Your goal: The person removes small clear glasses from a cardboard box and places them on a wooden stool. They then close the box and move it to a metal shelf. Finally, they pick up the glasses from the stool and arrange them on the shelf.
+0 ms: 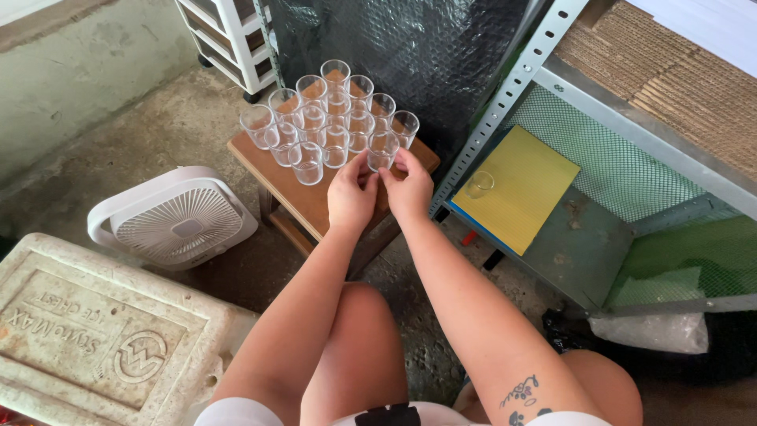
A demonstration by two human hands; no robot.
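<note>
A clear glass (382, 150) stands at the near right corner of a cluster of about fifteen like glasses (327, 118) on a small wooden tabletop (303, 201), held between both hands. The left hand (351, 197) and right hand (410, 188) each have their grip partly closed, fingertips pinching its sides. Right, one more glass (479, 184) sits on a yellow sheet (524, 189) on a metal shelf; left, one white fan (173, 218) and one foam box lid (95, 331) lie on the floor.

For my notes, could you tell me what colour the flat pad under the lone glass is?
Yellow pad, seen in the head view.
</note>
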